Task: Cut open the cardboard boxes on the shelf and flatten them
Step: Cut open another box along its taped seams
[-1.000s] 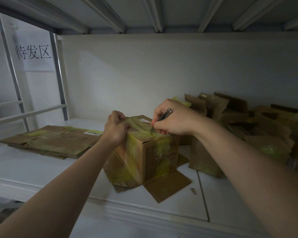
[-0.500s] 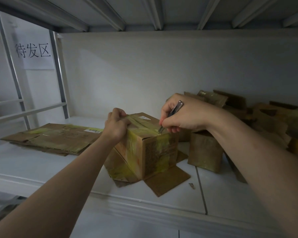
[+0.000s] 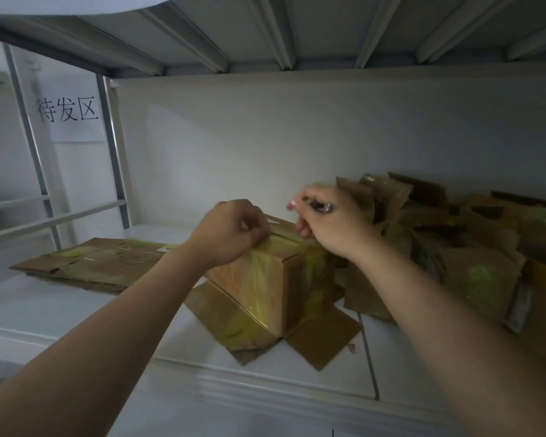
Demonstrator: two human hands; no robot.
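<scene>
Your left grip [image 3: 230,234] pinched the taped box [image 3: 265,279] at its top, your right grip [image 3: 331,228] held the cutter [image 3: 320,207], and a shallow slice away from your fingers looked best.

A small brown cardboard box [image 3: 265,279], bound in yellowish tape, stands upright near the front edge of the shelf [image 3: 60,316], its bottom flaps splayed flat. Flattened cardboard [image 3: 92,263] lies to its left, and a heap of taped boxes [image 3: 473,247] sits to its right. A slim cutter [image 3: 320,207] is held just above its top.
</scene>
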